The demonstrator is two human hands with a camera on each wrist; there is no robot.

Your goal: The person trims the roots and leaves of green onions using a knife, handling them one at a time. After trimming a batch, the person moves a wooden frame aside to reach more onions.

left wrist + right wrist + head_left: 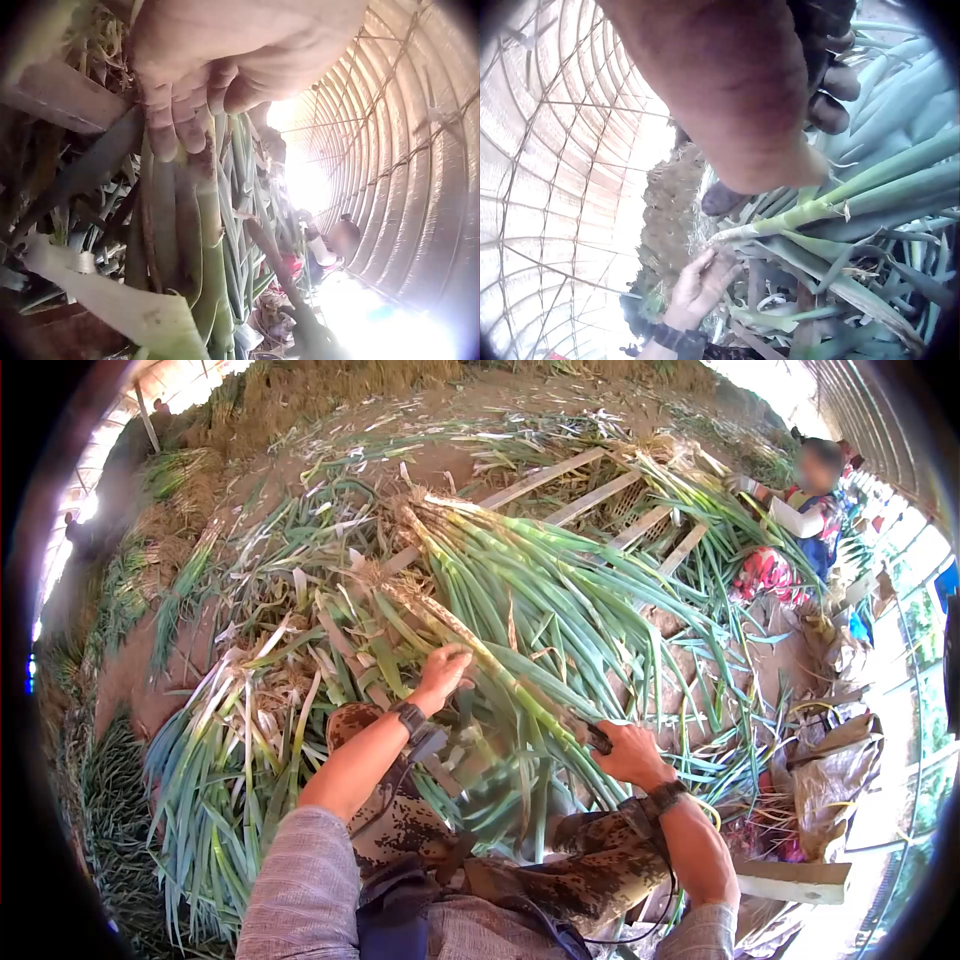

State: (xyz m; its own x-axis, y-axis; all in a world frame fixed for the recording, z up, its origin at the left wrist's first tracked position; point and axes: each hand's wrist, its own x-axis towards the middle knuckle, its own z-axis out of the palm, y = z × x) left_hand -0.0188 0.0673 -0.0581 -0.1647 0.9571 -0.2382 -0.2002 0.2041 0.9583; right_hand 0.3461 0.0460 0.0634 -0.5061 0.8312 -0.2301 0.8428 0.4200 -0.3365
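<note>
A long green onion (520,695) slants across in front of me, its brown, rooty end up left and its leaves toward lower right. My left hand (440,678) holds it near the pale end; the fingertips lie over the stalk in the left wrist view. Lower down by the leaves, my right hand (632,755) grips a dark-handled tool (598,738), whose working end is blurred. The right wrist view shows the stalk (795,217) running below my right hand. A big pile of green onions (560,575) lies just beyond, roots up left.
Wooden slats (545,480) lie under the pile. Another heap of green onions (230,760) is at my left, with torn leaves strewn over the ground. A person (815,510) sits at the far right by more onions. Sacking (835,780) and a board (795,882) are at right.
</note>
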